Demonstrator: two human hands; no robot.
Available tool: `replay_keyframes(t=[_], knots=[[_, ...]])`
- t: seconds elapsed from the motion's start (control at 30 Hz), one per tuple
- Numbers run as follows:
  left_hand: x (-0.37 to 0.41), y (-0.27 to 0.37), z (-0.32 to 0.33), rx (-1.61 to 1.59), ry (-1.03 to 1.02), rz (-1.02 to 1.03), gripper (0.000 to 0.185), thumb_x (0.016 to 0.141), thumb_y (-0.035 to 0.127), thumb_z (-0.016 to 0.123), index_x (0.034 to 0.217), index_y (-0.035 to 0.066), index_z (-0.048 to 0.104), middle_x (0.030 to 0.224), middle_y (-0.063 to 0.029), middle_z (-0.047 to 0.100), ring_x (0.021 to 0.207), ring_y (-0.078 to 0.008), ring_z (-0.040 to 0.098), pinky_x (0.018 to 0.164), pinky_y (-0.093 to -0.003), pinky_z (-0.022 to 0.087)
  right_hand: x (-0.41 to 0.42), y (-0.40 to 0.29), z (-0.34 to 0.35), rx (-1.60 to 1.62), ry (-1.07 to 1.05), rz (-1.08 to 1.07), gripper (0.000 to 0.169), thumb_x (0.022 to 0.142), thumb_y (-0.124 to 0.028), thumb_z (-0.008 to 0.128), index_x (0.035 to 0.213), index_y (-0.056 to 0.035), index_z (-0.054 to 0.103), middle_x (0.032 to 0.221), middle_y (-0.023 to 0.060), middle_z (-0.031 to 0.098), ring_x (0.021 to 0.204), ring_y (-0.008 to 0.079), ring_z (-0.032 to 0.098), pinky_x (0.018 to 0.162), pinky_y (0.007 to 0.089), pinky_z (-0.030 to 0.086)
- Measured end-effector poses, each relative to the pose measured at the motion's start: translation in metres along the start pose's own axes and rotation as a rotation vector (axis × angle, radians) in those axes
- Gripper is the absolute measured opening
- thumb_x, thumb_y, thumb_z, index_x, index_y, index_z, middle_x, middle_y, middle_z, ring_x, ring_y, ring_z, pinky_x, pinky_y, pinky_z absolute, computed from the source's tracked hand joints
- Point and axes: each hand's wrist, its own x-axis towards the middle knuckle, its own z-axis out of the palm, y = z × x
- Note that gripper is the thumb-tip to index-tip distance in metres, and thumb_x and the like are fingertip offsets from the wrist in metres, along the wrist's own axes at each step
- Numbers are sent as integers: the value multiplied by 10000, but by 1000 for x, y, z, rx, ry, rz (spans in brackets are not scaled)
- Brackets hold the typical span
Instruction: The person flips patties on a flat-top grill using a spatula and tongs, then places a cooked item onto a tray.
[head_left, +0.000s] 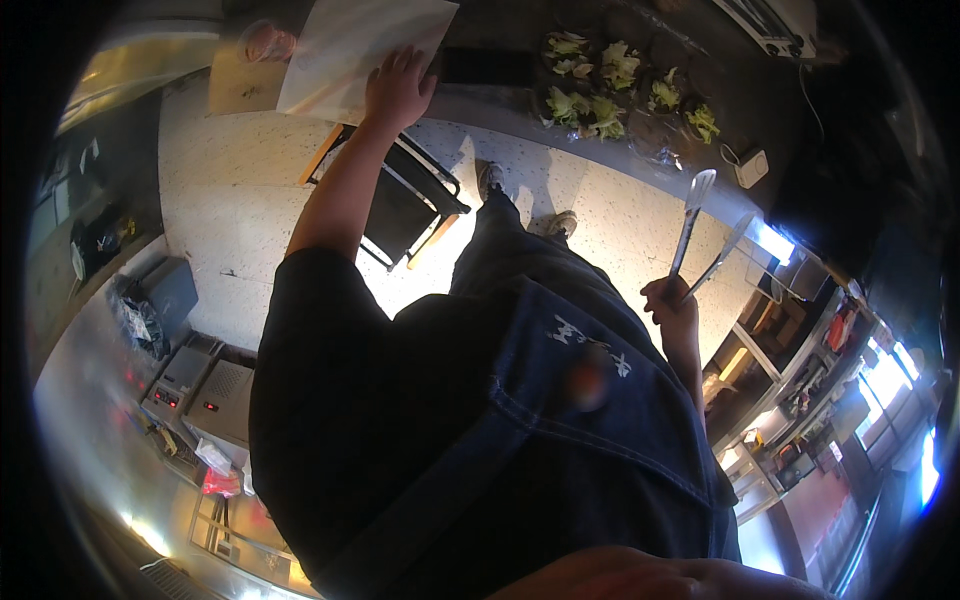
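My left hand (399, 86) lies on a pale flat sheet or board (330, 67) at the counter's edge, its fingers a little apart. In my right hand (673, 301) are metal tongs (694, 217), gripped low, with their two arms spread and the tips pointing away from me. Beyond the tongs, several portions of lettuce (619, 66) sit on the dark counter, seemingly in clear bowls whose rims are hard to make out. A clear container with red contents (268, 43) stands left of the pale sheet.
Below the counter, a black-topped folding stool or step (397, 202) stands on the speckled floor (225, 202). A white corded device (752, 168) and a toaster-oven-like appliance (776, 30) are at right. Metal appliances with red displays (169, 397) stand at left. Shelving (757, 352) lines the right.
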Motion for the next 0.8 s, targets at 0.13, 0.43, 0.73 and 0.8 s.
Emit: replay_keyframes(t=[0.13,0.43,0.73,0.8], knots=[[21,36,-7,22,-32,211,731,875,438,677,1465,96,413,1506,-112,428,1401,-305,392,1126,-489,354,5,0,2,-26,-17,-18,107,864,55,605,924,-33,605,895,70,681,717,113,596,702,267,498],[77,49,31,-83,-159,409,797,691,354,856,1337,50,504,1327,-214,533,1241,-366,523,1051,-458,441,7,-2,-12,-143,-30,-15,139,849,102,593,904,-25,605,874,65,676,796,135,624,729,274,509],[9,98,-84,-899,-124,-391,778,658,317,836,1304,59,487,1178,-232,632,1040,-400,654,861,-485,544,29,25,-58,-139,-145,-162,86,885,51,622,925,-25,612,864,49,669,779,120,615,712,269,502],[-31,137,-140,-705,-212,-319,776,667,317,824,1313,59,481,1172,-241,636,1053,-389,654,865,-473,541,43,32,-72,-56,-185,-181,48,898,4,641,915,-32,615,842,37,665,767,115,611,703,273,499]])
